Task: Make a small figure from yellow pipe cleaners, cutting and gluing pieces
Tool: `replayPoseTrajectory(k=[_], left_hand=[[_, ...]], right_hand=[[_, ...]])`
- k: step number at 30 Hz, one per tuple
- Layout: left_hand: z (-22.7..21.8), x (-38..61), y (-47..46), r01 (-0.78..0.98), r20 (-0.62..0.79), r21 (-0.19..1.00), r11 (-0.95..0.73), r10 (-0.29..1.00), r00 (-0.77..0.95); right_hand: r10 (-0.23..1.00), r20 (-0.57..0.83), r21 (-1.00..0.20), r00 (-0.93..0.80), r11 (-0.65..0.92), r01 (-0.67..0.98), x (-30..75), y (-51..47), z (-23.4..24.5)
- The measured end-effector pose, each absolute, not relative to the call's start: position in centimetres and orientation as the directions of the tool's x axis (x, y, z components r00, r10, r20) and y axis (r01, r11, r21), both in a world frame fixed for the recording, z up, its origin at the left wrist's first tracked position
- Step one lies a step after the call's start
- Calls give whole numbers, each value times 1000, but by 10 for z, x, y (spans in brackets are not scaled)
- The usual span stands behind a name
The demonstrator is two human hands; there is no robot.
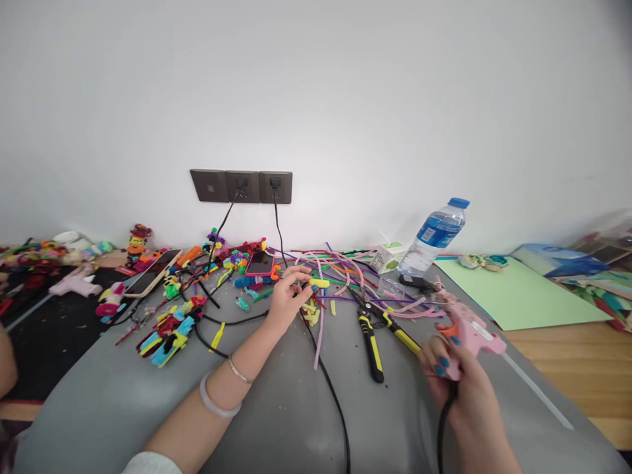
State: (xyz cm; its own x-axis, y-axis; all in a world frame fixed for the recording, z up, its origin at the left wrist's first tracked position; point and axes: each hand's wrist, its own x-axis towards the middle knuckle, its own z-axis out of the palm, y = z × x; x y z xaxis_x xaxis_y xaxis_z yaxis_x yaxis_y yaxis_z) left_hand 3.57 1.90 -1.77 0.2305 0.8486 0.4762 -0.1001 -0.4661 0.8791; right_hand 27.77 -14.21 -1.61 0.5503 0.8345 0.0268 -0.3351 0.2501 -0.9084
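My left hand (289, 297) reaches to the middle of the grey mat (276, 408), pinching a short yellow pipe-cleaner piece (319, 283) between thumb and fingers. Just beyond it lies a tangle of coloured pipe cleaners (340, 273). My right hand (457, 382) is closed round the grip of a pink hot glue gun (469, 329), held just above the mat at the right. The gun's black cord (442, 421) drops toward me. Yellow-handled pliers (372, 332) lie open between both hands.
A water bottle (434, 237), small carton (390, 257) and green sheet (523, 289) sit at the right. Wall sockets (241, 186) feed black cables (330, 388) across the mat. A pink phone (261, 263), another phone (153, 271), a second glue gun (74, 283) and finished colourful figures (168, 329) crowd the left.
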Motion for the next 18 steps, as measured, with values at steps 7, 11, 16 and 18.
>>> replayPoseTrajectory(k=[7, 11, 16, 18], left_hand=[[-20, 35, 22, -106, 448, 894, -436, 869, 208], [-19, 34, 23, -110, 462, 887, -449, 867, 188], [-17, 34, 23, -166, 429, 899, -405, 891, 150], [-17, 33, 24, -180, 417, 903, -391, 898, 140]], right_hand=[[739, 5, -926, 674, 258, -277, 333, -165, -12], [758, 59, -934, 650, 272, -232, 343, -171, -17], [652, -346, -836, 675, 113, -537, 321, -174, -7], [620, -453, -801, 640, 32, -598, 309, -181, -6]])
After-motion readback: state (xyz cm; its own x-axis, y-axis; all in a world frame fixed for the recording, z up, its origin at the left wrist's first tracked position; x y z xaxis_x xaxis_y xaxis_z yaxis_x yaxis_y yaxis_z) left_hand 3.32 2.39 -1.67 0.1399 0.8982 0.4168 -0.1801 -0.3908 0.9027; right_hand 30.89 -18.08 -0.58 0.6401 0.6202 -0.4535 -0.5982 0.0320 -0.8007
